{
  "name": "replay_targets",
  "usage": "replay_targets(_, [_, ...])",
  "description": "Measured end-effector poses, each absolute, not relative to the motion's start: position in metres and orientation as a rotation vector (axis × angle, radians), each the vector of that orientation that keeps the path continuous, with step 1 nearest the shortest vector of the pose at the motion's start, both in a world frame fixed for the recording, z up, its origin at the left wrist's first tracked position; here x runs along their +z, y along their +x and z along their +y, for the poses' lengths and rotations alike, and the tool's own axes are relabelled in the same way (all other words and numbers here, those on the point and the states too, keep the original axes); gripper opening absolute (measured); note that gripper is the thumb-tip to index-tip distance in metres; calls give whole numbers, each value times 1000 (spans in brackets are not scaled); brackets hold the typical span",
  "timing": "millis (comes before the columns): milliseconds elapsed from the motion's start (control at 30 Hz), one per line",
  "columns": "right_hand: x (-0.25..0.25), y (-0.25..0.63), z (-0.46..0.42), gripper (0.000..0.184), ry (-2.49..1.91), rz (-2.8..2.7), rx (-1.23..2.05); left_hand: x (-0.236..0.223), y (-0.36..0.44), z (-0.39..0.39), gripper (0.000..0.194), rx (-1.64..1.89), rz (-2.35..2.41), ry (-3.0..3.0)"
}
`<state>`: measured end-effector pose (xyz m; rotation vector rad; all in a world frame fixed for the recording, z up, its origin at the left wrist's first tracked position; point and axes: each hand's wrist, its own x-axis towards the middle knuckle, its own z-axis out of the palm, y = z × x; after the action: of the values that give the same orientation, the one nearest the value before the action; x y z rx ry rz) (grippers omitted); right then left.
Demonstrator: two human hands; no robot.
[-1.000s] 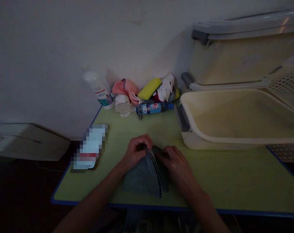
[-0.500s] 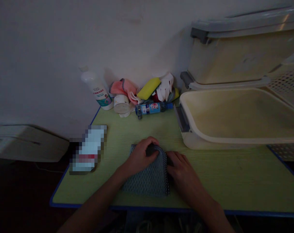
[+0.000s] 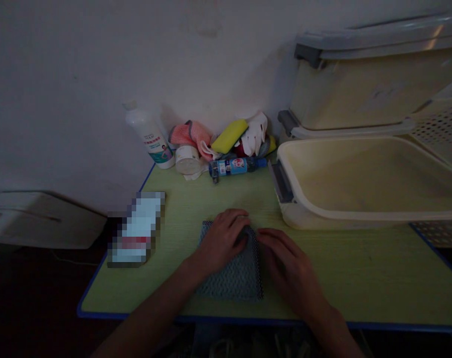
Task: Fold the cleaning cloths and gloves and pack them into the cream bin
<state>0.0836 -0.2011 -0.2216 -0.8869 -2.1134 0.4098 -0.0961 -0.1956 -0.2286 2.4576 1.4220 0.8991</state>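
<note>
A blue-grey cleaning cloth [image 3: 233, 278] with a dark checked border lies folded on the green table near its front edge. My left hand [image 3: 223, 241] rests over its far part, with fingers and thumb curled around the border at the far right corner. Beside the cloth's right edge is my right hand [image 3: 291, 266]. Its fingers are stretched toward that same corner, the fingertips close to the border; whether they touch it is unclear. The left hand covers much of the cloth's far left part.
A phone with a blurred screen [image 3: 138, 228] lies at left. Along the wall are a white bottle [image 3: 151, 139], a round tub [image 3: 187, 160], a pink cloth [image 3: 192, 133], a yellow sponge [image 3: 229, 136], white gloves [image 3: 254, 133] and a blue bottle [image 3: 233, 166]. A lidded bin [image 3: 360, 215] stands open at right.
My right hand has drawn slightly back from the cloth's right edge, its fingers straighter. My left fingers have come down and right over the far right corner.
</note>
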Motion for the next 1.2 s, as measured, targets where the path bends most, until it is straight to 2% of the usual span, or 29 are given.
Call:
replay_targets(100, [-221, 85, -203, 21, -799, -2113, 329, -227, -95, -198, 7, 887, 1359, 2670])
replay_targets(300, [-219, 84, -207, 21, -686, -2272, 359, -227, -92, -199, 9, 662, 1325, 2803])
replay_targets(400, [-217, 84, -211, 12, -771, -2432, 483, -227, -90, -197, 9, 567, 1344, 2791])
replay_targets(433, [-215, 84, -213, 12, -811, -2469, 525, -226, -89, -196, 9, 542, 1346, 2787])
replay_targets(500, [-213, 87, -218, 26, -861, -2515, 571, -223, -89, -197, 11, 489, 1350, 2781])
replay_targets(567, [-210, 90, -222, 40, -873, -2541, 568, -220, -90, -201, 17, 436, 1355, 2770])
replay_targets(633, [-208, 93, -226, 44, -864, -2560, 536, -218, -94, -208, 25, 402, 1352, 2752])
replay_targets(733, [-209, 95, -232, 42, -853, -2564, 465, -219, -105, -224, 39, 367, 1338, 2701])
replay_targets(1067, [-218, 90, -238, 48, -848, -2529, 200, -224, -140, -284, 67, 245, 1509, 2522])
replay_targets(1200, [-221, 87, -236, 41, -812, -2489, 120, -222, -134, -298, 78, 240, 1586, 2502])
